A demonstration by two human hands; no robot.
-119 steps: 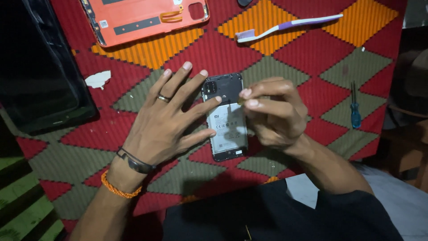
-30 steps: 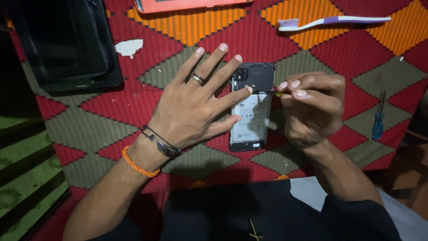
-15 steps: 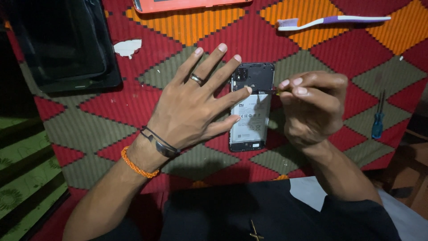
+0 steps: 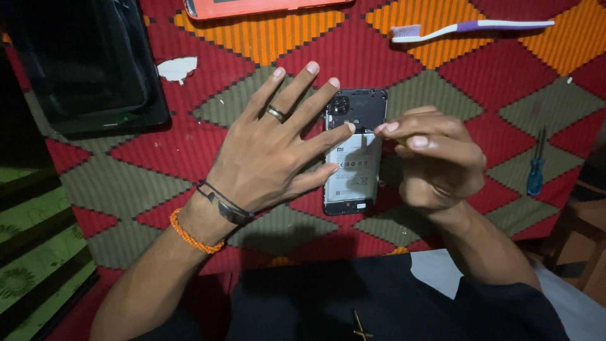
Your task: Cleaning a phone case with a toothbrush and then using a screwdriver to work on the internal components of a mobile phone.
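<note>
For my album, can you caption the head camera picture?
Left hand steadies an opened phone on a patterned cloth while the right hand pinches above it.

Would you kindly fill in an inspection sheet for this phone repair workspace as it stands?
Surface: woven cloth patterned in red, orange and olive diamonds.
Job's things: black smartphone with its back cover off, lying flat, pale battery exposed.
Clutter: white and purple toothbrush; small blue-handled screwdriver; orange flat panel at the top edge; black tray; white scrap.
Grippers: left hand spread flat, fingertips pressing the phone's left edge; right hand pinched at the phone's upper right, anything held too small to tell.
Cables: nothing seen.
Surroundings: green patterned covering at left.
</note>
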